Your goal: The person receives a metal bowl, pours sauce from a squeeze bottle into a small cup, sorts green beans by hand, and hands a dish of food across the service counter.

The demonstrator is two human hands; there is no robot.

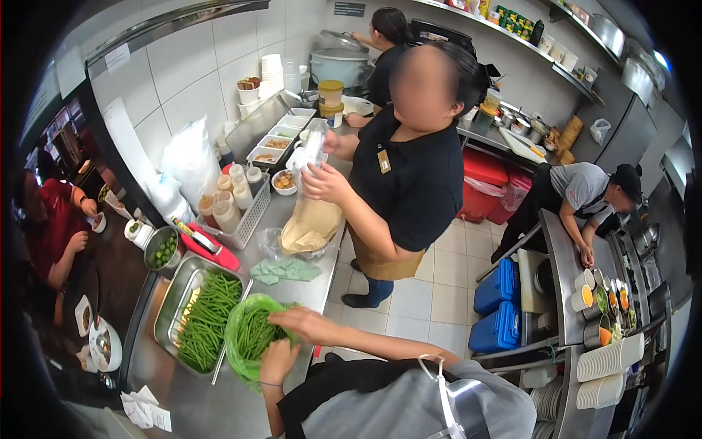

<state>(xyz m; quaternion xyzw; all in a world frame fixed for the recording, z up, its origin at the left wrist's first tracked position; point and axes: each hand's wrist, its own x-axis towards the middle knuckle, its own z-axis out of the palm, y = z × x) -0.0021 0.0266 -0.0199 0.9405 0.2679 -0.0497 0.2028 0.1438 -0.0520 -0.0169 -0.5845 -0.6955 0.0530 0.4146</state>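
Observation:
A green plastic bag [235, 344] of green beans [257, 331] stands with its mouth open on the steel counter. My left hand [278, 361], a thin band at its wrist, is closed at the near rim of the bag. Over the bag's right side, my right hand [301, 324] reaches with fingers stretched across the beans; its fingertips are partly hidden. Beside the bag, a steel pan [167, 301] holds more loose green beans [208, 322].
A green cloth [285, 271], a red-handled tool [207, 245] and a pot of limes [162, 252] lie close by. Sauce bottles [225, 212] stand in a basket. A co-worker in black [409, 175] holds clear plastic; another person [585, 190] leans over the right-hand counter.

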